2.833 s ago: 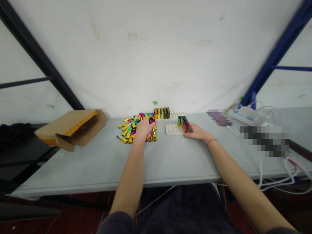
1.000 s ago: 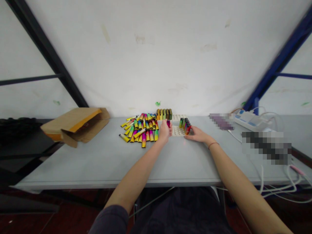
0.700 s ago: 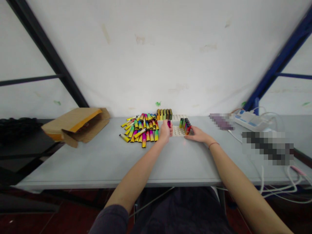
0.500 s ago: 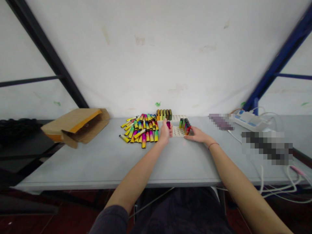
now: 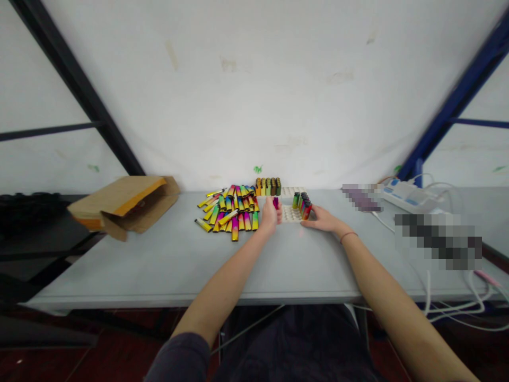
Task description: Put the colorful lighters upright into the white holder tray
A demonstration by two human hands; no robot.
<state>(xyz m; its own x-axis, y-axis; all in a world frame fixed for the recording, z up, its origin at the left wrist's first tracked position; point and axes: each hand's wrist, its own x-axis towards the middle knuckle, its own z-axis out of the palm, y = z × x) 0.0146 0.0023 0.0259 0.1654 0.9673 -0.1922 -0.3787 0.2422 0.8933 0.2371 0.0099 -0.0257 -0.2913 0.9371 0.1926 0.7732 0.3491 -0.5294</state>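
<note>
Pinching pink lighter (image 5: 275, 202), left hand (image 5: 269, 215) sits at white tray (image 5: 288, 214) edge.

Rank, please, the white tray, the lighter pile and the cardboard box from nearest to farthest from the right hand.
1. White tray, just left of the right hand.
2. Lighter pile, farther left.
3. Cardboard box, far left.

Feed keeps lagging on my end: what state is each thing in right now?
left hand, closed around pink lighter, held upright
right hand, flat against the near tray
near tray, partly filled, standing lighters at its right
loose lighters, lying heaped
cardboard box, on its side, open
</note>
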